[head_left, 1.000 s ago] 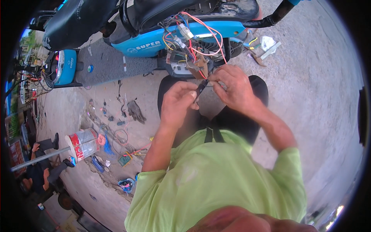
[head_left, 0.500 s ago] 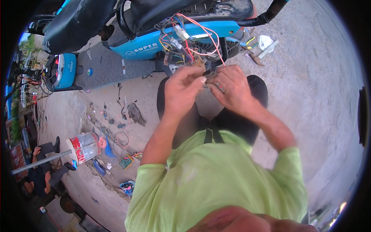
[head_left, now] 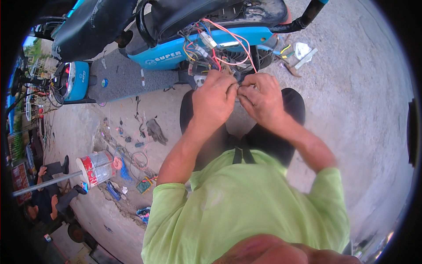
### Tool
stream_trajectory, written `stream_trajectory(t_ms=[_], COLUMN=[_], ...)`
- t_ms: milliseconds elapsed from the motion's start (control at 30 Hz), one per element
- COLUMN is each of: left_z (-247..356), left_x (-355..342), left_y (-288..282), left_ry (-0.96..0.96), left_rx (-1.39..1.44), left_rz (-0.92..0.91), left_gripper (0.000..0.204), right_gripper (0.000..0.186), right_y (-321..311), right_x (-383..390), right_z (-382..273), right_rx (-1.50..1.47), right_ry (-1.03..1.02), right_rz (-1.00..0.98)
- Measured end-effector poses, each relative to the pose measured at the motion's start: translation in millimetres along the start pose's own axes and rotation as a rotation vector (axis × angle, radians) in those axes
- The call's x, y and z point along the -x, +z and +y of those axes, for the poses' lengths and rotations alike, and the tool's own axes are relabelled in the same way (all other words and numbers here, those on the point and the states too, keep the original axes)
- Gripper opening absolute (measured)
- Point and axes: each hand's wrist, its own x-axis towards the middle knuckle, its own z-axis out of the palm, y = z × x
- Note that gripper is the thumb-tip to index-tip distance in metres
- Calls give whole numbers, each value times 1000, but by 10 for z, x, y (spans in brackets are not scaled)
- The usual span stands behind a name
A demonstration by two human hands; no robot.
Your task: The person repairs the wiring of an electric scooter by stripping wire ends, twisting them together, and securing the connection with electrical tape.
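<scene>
Both my hands meet between my knees, just below the exposed wiring of a blue electric scooter (head_left: 167, 53). My left hand (head_left: 214, 97) is closed in a pinch, its fingers bent toward the right hand; what they grip is hidden. A pink wire (head_left: 251, 59) loops down from the wire bundle into the fingers of my right hand (head_left: 264, 99), which is closed too. The fingertips of the two hands nearly touch. Around the white connector (head_left: 207, 40), red, yellow and blue wires hang loose beside the left hand.
A hammer (head_left: 292, 69) and a metal strip (head_left: 306, 58) lie on the ground at right. Left of me are a dark glove (head_left: 156, 131), a green meter (head_left: 143, 185), cables and a red-and-white bucket (head_left: 96, 168). A person (head_left: 46, 193) sits at far left.
My left hand has turned, its thumb and fingers folding in closer to the right hand. The gap between the fingertips has narrowed. The view has shifted slightly.
</scene>
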Motion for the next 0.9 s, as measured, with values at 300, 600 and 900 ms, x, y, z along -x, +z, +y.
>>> stream_trajectory(t_ms=[300,600,900], left_z=[-21,-243,-23], left_x=[281,460,502], left_y=[-77,108,-32], left_ry=[-84,-479,-389], left_rx=[202,808,328], left_rz=[104,-21,16], left_gripper=[13,30,17], right_gripper=[13,13,11], right_y=[-43,13,69], right_x=[-40,-64,-104], right_z=[0,-29,-13], right_rx=[-77,-344,-257], right_ry=[103,273,162], right_rz=[-100,-168,-190])
